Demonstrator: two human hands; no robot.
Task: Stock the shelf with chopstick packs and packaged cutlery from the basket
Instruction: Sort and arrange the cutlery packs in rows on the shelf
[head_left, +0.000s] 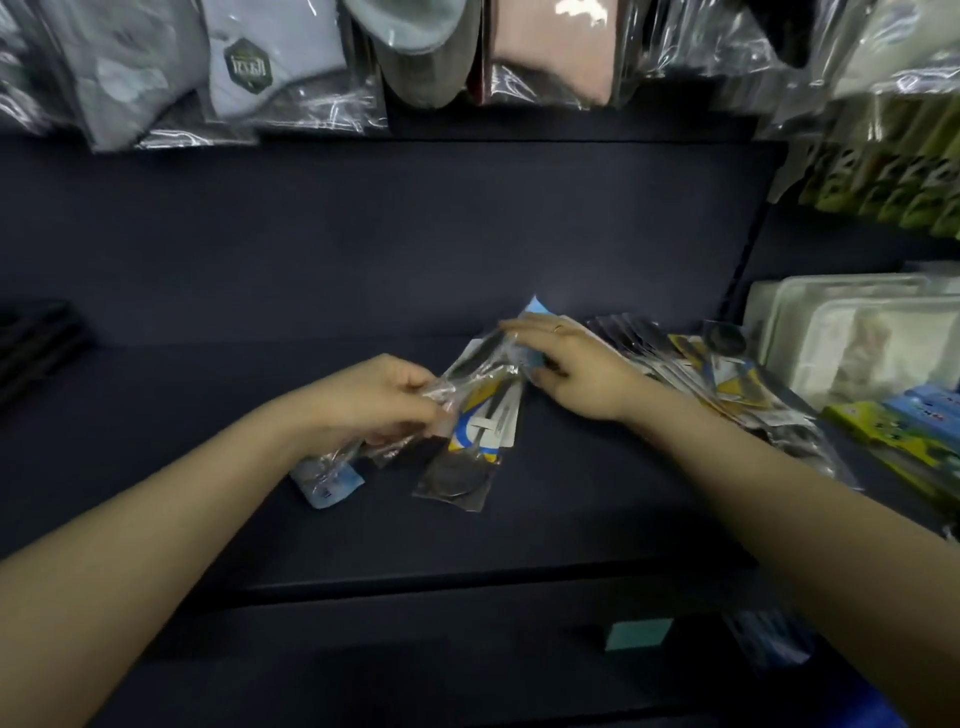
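Clear cutlery packs (470, 415) are gripped by the curled fingers of the left hand (376, 400) above the dark shelf (208, 415); the right hand (571, 364) is laid on them, fingers straight and together.

Dark shelf (208, 415) — cutlery packs (727, 384) piled right, white trays (852, 338) beyond.

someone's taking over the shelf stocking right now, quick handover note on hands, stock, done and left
Left hand grips a bunch of clear cutlery packs over the dark shelf.
Right hand rests flat on the packs' far ends, fingers straight.
Done: a row of packs already lies on the shelf to the right.
Left: set this bunch down beside that row. The basket is out of view, so remaining stock is unknown.
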